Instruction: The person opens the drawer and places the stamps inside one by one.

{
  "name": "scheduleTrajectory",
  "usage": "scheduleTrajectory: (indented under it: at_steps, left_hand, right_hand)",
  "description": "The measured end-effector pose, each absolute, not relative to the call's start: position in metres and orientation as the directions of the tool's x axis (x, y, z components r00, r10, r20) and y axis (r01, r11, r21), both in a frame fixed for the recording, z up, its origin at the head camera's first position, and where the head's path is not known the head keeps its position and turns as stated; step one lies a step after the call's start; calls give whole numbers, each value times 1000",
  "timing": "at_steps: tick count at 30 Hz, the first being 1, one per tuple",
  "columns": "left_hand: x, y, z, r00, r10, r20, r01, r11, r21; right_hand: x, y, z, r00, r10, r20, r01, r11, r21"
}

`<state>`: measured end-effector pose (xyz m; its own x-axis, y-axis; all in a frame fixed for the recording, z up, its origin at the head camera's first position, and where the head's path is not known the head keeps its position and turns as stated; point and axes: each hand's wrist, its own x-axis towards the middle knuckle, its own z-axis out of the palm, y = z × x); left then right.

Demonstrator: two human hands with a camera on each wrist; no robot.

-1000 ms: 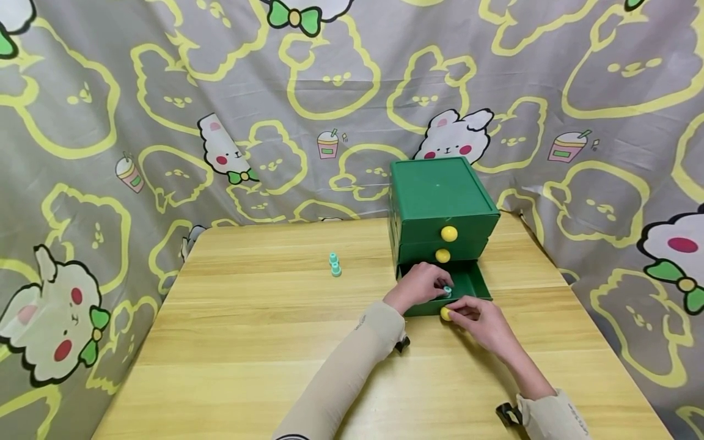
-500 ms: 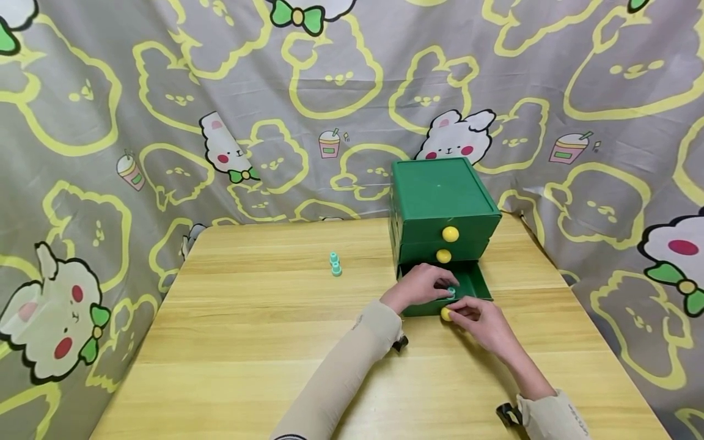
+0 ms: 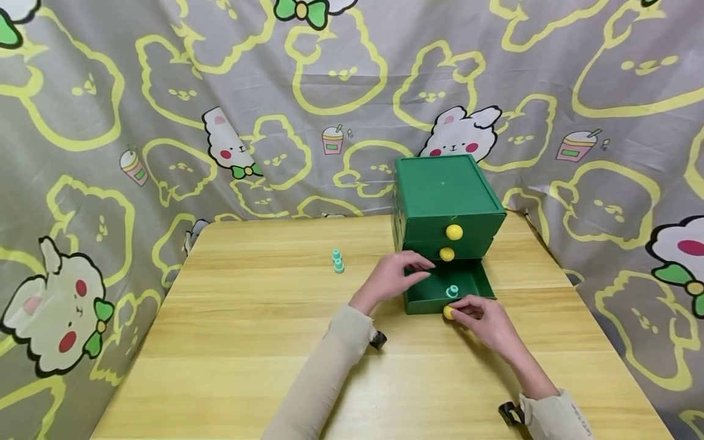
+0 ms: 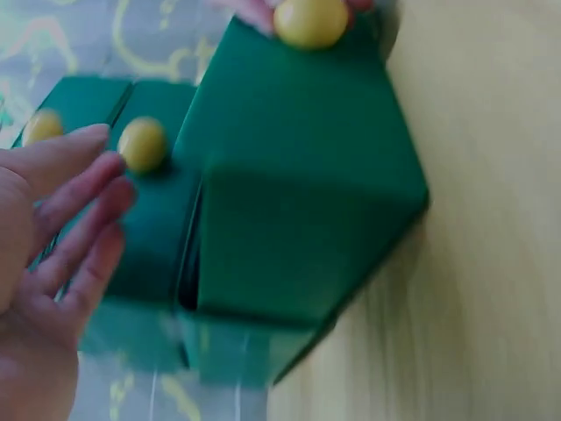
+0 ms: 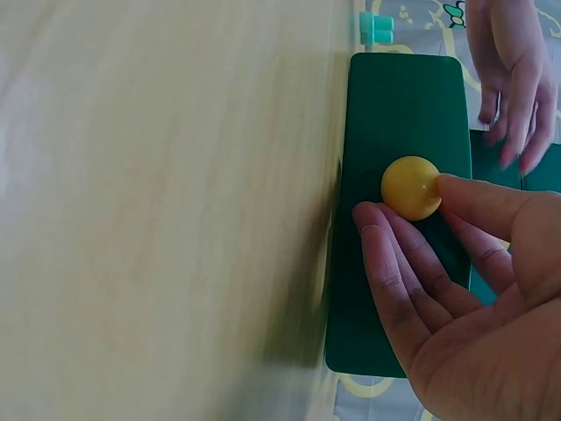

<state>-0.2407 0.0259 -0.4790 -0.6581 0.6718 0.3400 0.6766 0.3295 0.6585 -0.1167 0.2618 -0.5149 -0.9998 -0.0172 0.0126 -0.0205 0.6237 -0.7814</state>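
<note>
A green drawer cabinet (image 3: 448,186) stands at the back right, its bottom drawer (image 3: 426,305) pulled out. One small teal flanged piece (image 3: 453,291) rests inside that drawer near its front wall. My right hand (image 3: 486,321) pinches the yellow round knob (image 5: 410,188) of the bottom drawer between thumb and fingers. My left hand (image 3: 393,278) hovers over the drawer's left side with fingers extended, holding nothing. In the left wrist view, the left hand's fingers (image 4: 88,228) are spread in front of the cabinet, apart from its knobs.
Two more teal pieces (image 3: 338,266) stand close together on the wooden table (image 3: 247,318), left of the cabinet. Two upper drawers with yellow knobs (image 3: 453,232) are closed. A patterned grey curtain (image 3: 308,91) hangs behind the table.
My left hand has let go of the teal piece, leaving it in the drawer, and has moved back to the left. The right hand stays on the knob.
</note>
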Motion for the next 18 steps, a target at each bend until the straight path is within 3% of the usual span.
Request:
scheduleTrajectory:
  at_steps: [8,13,18]
  left_hand:
    - [-265,-35,-491,-802,309,511,596,347,724]
    - [-281,-73,-507,-906,114,408,414,439,798]
    - [-285,-97,-520,-965,68,252,248,539,805]
  right_hand:
    - [-117,262,-515,-1000,-16,17,-23,619,-785]
    - [-117,262,-514,-1000,-20,3,-15,618,-786]
    - [-118,261,-514,-1000,-22,-12,-4,617,-787]
